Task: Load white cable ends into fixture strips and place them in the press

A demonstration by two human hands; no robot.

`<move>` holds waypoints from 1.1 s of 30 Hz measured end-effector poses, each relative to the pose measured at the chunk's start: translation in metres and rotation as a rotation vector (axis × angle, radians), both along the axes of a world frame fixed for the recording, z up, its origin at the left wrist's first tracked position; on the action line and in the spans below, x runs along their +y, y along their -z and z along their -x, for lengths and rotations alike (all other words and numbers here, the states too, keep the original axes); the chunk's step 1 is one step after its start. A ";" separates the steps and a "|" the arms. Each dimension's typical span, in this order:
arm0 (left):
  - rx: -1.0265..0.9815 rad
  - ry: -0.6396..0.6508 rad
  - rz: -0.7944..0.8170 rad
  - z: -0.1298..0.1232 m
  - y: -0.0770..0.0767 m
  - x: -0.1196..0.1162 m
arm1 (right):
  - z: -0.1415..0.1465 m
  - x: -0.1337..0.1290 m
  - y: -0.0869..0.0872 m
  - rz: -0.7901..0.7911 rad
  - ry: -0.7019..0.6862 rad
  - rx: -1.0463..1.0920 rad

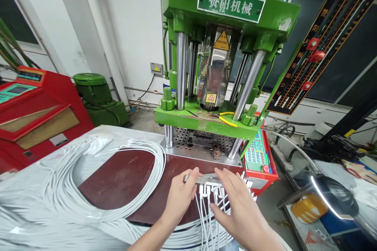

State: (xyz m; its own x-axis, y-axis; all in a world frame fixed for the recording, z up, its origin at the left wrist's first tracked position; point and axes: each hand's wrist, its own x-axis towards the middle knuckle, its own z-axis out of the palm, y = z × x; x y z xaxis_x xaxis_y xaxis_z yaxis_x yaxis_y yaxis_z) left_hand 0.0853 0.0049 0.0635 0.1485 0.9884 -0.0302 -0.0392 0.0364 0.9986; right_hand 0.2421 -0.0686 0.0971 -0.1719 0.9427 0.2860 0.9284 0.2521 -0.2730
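Note:
My left hand (180,194) is closed, thumb and fingers pinching the left end of a flat grey metal bar (207,179). Along the bar's near side sit several white cable connectors (208,191), with thin white cables (204,215) hanging down from them. My right hand (240,198) is over the right end, fingers stretched out and thumb apart. Its fingertips are at the bar; whether they press on it I cannot tell. More white plugs show partly behind this hand. Beneath both hands lies a dark red-brown board (173,170).
A green press (206,119) stands ahead, with yellow-handled pliers (228,119) on its ledge. A large coil of white cable (156,180) covers the left of the table. A red control box (262,176) is at the right, beside a lamp (332,196). Red machine (55,106) far left.

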 end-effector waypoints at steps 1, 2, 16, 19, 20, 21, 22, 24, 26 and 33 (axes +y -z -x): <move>0.001 0.006 -0.007 -0.001 -0.001 0.000 | 0.006 0.000 0.001 -0.030 -0.002 -0.021; 0.002 0.015 -0.014 -0.003 -0.001 -0.001 | 0.012 0.001 0.002 -0.051 0.003 -0.046; 0.001 0.157 0.037 -0.013 0.003 -0.010 | 0.000 0.002 -0.007 0.056 0.150 0.163; 0.021 0.159 0.050 -0.013 0.003 -0.012 | -0.033 -0.015 -0.015 0.074 0.253 0.251; 0.021 0.158 0.053 -0.013 0.003 -0.012 | -0.049 -0.026 -0.014 0.048 0.287 0.211; 0.018 0.157 0.056 -0.013 0.003 -0.012 | -0.066 -0.038 -0.012 0.039 0.307 0.141; 0.016 0.159 0.058 -0.012 0.003 -0.011 | -0.085 -0.051 -0.007 0.066 0.326 0.069; 0.012 0.173 0.065 -0.014 0.002 -0.010 | -0.119 -0.076 0.002 0.205 0.327 -0.043; 0.000 0.207 0.073 -0.019 0.002 -0.010 | -0.139 -0.094 0.009 0.349 0.365 -0.106; -0.002 0.374 0.038 -0.051 -0.009 -0.017 | -0.078 -0.064 -0.003 0.195 0.280 0.238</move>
State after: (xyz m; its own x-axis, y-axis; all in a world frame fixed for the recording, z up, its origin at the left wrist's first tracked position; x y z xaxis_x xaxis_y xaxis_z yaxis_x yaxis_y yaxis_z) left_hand 0.1361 -0.0125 0.0726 0.4993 0.8640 -0.0651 -0.0179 0.0855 0.9962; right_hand 0.3203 -0.1325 0.0998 0.1487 0.9840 0.0985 0.8589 -0.0792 -0.5059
